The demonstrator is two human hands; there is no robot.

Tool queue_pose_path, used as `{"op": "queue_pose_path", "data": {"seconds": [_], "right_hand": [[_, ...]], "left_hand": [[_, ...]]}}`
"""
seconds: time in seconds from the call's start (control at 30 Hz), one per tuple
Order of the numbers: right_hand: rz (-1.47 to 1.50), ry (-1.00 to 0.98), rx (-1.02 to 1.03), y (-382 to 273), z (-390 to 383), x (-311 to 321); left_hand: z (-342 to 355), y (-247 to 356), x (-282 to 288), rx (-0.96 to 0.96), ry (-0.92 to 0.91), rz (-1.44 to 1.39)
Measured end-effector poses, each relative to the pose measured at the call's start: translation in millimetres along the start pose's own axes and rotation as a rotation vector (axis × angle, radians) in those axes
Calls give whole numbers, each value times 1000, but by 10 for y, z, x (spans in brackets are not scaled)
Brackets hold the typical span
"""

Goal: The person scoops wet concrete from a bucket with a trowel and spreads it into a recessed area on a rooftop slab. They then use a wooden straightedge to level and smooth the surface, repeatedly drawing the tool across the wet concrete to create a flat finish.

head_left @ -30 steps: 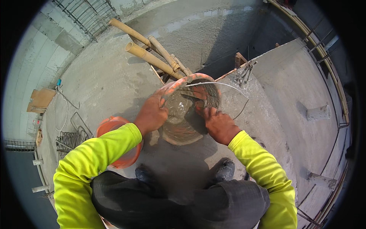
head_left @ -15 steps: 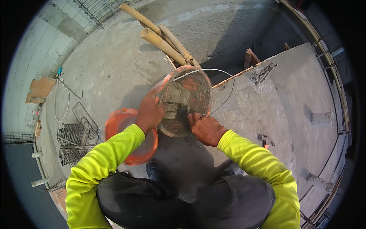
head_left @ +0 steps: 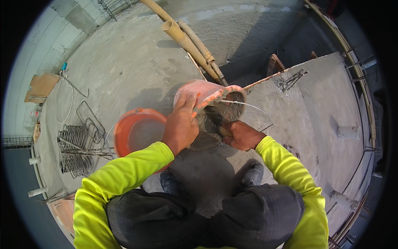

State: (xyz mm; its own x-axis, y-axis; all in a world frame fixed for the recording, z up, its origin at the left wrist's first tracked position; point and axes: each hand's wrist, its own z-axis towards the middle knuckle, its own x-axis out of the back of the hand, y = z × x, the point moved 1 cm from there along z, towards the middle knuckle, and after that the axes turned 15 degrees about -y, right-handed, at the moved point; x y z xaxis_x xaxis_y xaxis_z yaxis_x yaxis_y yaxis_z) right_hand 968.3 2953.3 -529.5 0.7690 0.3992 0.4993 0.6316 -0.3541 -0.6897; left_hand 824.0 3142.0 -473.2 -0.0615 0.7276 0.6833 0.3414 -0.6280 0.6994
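A cement-caked pink-orange bucket (head_left: 198, 87), with a wire bail, is tipped toward me. My left hand (head_left: 181, 126) grips its upper left side, fingers over the rim. My right hand (head_left: 241, 135) is closed round the handle of a trowel (head_left: 213, 115) whose dark blade is inside the bucket. Wet grey mortar (head_left: 204, 140) is at the bucket's lower mouth; whether any has spilled out I cannot tell. Left of my left hand stands an orange bucket (head_left: 123, 135) with cloudy grey liquid in it.
Bamboo poles (head_left: 182, 39) lie at an opening's edge ahead, beside a wooden piece (head_left: 274, 66). Bent rebar (head_left: 72, 147) and a board (head_left: 39, 87) are on the left, a concrete stub (head_left: 348, 132) on the right. My boots (head_left: 251, 176) are below the buckets.
The bucket in my hands has tipped further over toward me, showing its outer wall. My left hand has turned with it, and my right hand with the trowel has shifted toward its mouth.
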Motion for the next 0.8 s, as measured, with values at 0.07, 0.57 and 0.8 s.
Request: {"op": "queue_pose_path", "data": {"seconds": [0.07, 0.57, 0.8], "right_hand": [[134, 34, 18, 100, -24, -24], [-237, 213, -34, -218, -131, 155], [-494, 125, 22, -203, 62, 220]], "left_hand": [[17, -6, -19, -5, 1, 4], [44, -138, 28, 176, 41, -59], [246, -214, 108, 110, 36, -266]]}}
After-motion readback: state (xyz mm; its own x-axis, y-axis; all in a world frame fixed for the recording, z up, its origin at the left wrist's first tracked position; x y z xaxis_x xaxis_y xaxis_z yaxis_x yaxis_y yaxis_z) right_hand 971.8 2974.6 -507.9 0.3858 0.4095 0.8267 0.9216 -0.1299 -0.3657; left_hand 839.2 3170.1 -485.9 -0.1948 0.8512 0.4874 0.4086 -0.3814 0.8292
